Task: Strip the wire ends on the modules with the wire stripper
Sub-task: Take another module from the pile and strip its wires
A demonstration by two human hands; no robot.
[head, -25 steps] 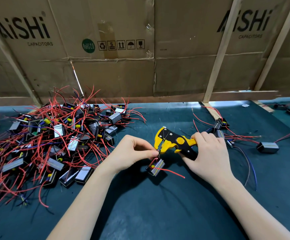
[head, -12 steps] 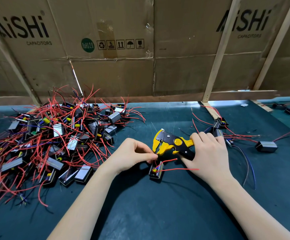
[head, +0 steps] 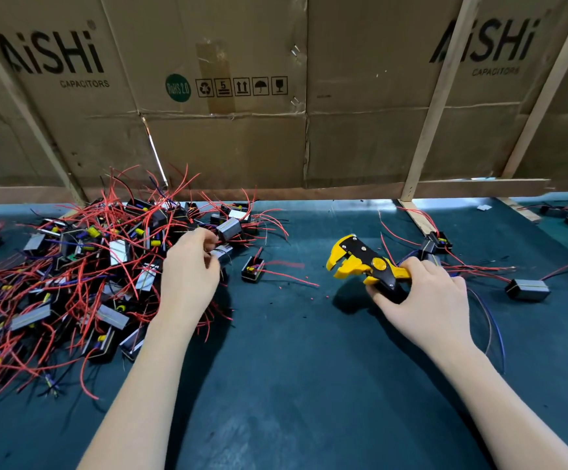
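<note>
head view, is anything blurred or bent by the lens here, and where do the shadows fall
Head view: the left hand at the module pile is motion-smeared; the wire stripper is sharp; the wooden slats splay with wide-angle distortion; soft shadows lie under both forearms.

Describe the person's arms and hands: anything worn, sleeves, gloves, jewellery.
Both forearms are bare as far as the frame shows, with no sleeve in view. The left hand and the right hand wear no gloves. No watch, bracelet or ring is visible on either one, and no markings show.
</note>
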